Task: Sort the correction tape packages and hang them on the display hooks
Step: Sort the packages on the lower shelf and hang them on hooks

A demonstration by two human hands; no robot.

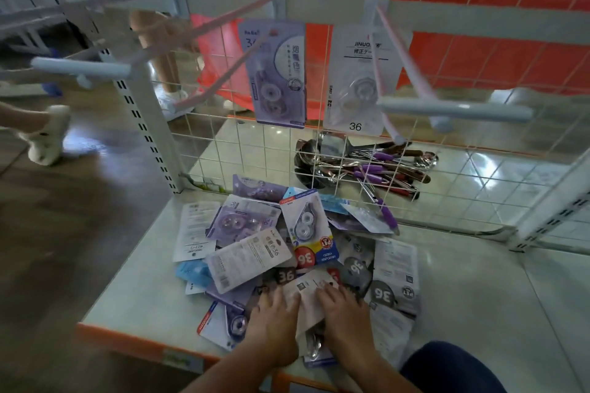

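Head view: left hand point(274, 313), right hand point(344, 309) flat-fingered on white package point(307, 292) near shelf point(134, 293) front edge.

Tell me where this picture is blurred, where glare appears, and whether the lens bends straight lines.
In the head view, the pale metal display hooks at upper left are smeared by motion blur; the glossy tiled floor at right shows bright glare; the white slotted upright leans outward, likely from wide-angle distortion; the pile of carded correction tape packages looks fairly sharp.
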